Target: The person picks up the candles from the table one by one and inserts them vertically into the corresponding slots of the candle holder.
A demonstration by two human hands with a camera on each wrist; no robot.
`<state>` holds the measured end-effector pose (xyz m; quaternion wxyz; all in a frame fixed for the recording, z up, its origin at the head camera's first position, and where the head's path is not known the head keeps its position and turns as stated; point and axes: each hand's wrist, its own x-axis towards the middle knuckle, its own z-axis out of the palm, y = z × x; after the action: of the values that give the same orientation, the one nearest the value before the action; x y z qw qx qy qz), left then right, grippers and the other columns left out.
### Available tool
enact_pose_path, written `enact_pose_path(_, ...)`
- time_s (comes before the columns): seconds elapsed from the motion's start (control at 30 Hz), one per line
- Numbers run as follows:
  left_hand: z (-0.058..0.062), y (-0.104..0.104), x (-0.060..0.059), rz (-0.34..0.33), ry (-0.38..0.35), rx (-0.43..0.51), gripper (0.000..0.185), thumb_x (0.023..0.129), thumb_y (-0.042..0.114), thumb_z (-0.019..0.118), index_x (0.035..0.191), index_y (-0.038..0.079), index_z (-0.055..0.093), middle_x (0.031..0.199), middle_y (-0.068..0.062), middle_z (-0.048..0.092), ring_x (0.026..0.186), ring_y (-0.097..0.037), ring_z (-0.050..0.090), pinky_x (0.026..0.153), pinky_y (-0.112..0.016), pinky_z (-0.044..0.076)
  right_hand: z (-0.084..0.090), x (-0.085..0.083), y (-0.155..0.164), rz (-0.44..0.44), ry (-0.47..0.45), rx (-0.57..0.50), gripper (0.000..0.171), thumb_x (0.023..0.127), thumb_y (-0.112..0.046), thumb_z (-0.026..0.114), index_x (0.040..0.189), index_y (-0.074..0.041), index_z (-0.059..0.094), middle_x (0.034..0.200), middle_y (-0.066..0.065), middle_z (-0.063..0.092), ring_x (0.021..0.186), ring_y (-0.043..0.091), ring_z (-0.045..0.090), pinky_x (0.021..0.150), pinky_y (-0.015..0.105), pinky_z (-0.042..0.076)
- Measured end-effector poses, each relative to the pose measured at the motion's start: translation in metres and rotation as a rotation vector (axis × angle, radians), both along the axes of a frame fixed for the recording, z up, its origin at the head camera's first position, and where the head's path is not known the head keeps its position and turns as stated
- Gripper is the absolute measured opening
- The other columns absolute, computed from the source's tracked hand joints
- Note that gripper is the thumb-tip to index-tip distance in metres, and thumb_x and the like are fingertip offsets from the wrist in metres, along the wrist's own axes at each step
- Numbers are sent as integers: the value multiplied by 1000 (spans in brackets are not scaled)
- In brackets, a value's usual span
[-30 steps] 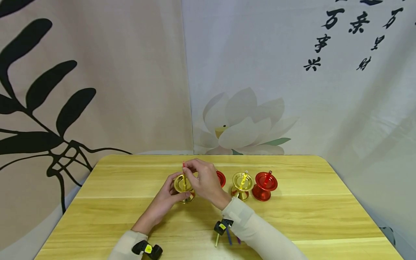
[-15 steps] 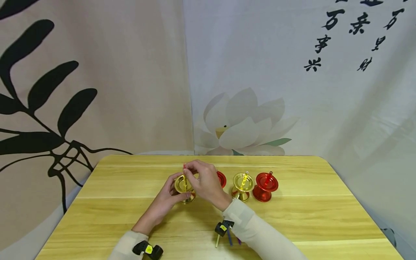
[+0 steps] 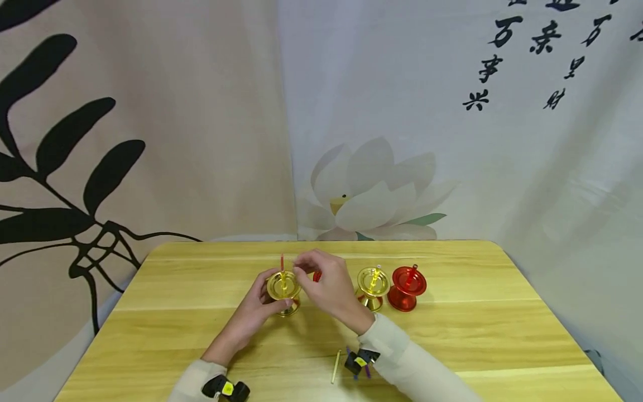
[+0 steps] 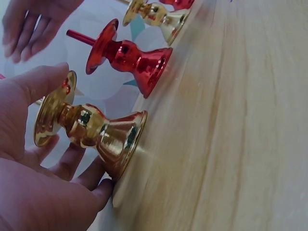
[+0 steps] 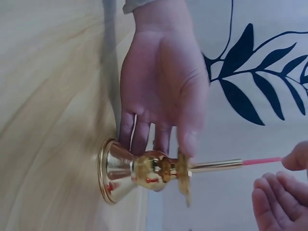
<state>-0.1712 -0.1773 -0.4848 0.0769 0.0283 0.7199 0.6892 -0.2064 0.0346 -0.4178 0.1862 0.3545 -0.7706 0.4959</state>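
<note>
My left hand (image 3: 246,318) holds a shiny gold candlestick (image 4: 85,126) upright on the table, the thumb at its dish and the fingers behind it. A thin red stick (image 5: 262,160), like a slim candle, stands in the gold tube at its centre. To the right of that stick my right hand (image 3: 329,285) hovers with nothing seen in its loosely bent fingers. Behind this hand a red candlestick (image 4: 127,57) is mostly hidden in the head view; the left wrist view shows it whole, with a bare tube.
Another gold candlestick (image 3: 373,285) and another red candlestick (image 3: 408,286) stand to the right. Near the front of the wooden table (image 3: 482,346) lie a pale yellow stick (image 3: 336,366) and a purple stick (image 3: 368,371), with a blue one partly under my right wrist camera (image 3: 355,362).
My right hand has let go of the red stick and moved a little to the right. The stick stays upright in the gold candlestick, and my left hand keeps its hold.
</note>
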Motion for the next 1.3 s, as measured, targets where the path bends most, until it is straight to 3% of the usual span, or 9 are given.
enact_pose_path(0.17, 1, 1, 6, 46, 12, -66, 82, 102, 12, 81, 168, 8, 32, 161, -26, 50, 147, -47, 50, 112, -54, 51, 2, 17, 27, 8, -51, 25, 9, 97, 1, 78, 105, -4, 79, 99, 4, 80, 84, 12, 75, 74, 34, 65)
enact_pose_path(0.37, 5, -1, 19, 82, 26, -179, 86, 101, 18, 83, 169, 4, 32, 162, -27, 47, 152, -48, 44, 123, -64, 37, -7, 39, 60, 0, -223, 95, 9, 97, -3, 77, 103, -9, 79, 96, -4, 79, 83, 8, 73, 75, 30, 63)
enact_pose_path(0.53, 14, -2, 35, 88, 2, -261, 76, 103, 20, 80, 162, 0, 38, 159, -27, 50, 151, -48, 44, 126, -66, 29, -24, 52, 84, 38, -371, 129, 8, 95, -2, 77, 98, -10, 78, 91, -5, 77, 80, 8, 71, 74, 29, 63)
enact_pose_path(0.7, 23, 10, 52, 48, -1, -323, 59, 102, 20, 80, 150, -1, 52, 144, -16, 64, 141, -41, 56, 123, -66, 35, -41, 63, 100, 68, -442, 210, 9, 92, -6, 82, 91, -12, 75, 82, -11, 69, 73, 2, 64, 66, 24, 58)
enact_pose_path(0.8, 26, 23, 59, -11, 33, -351, 58, 100, 20, 82, 148, 0, 55, 141, -12, 66, 138, -40, 59, 120, -67, 38, -50, 68, 103, 83, -450, 279, 15, 92, -12, 87, 87, -16, 73, 75, -15, 64, 65, -2, 59, 59, 21, 54)
enact_pose_path(0.97, 24, 50, 63, -74, 144, -466, 79, 98, 29, 85, 162, 4, 46, 156, -18, 59, 145, -46, 53, 117, -74, 38, -56, 73, 98, 68, -383, 390, 24, 89, -25, 94, 82, -19, 71, 68, -22, 58, 59, -7, 54, 55, 17, 48)
enact_pose_path(1.17, 17, 75, 51, -55, 186, -504, 97, 100, 37, 82, 172, 0, 27, 173, -25, 37, 154, -49, 41, 119, -74, 35, -56, 75, 91, 18, -309, 501, 35, 84, -40, 97, 78, -18, 71, 68, -22, 54, 61, -7, 50, 57, 17, 45)
enact_pose_path(1.3, 11, 85, 38, -4, 217, -464, 100, 101, 33, 81, 172, -4, 21, 171, -28, 38, 153, -50, 42, 120, -74, 34, -57, 75, 89, -7, -274, 549, 40, 82, -45, 98, 76, -17, 70, 68, -20, 54, 61, -6, 48, 57, 16, 43)
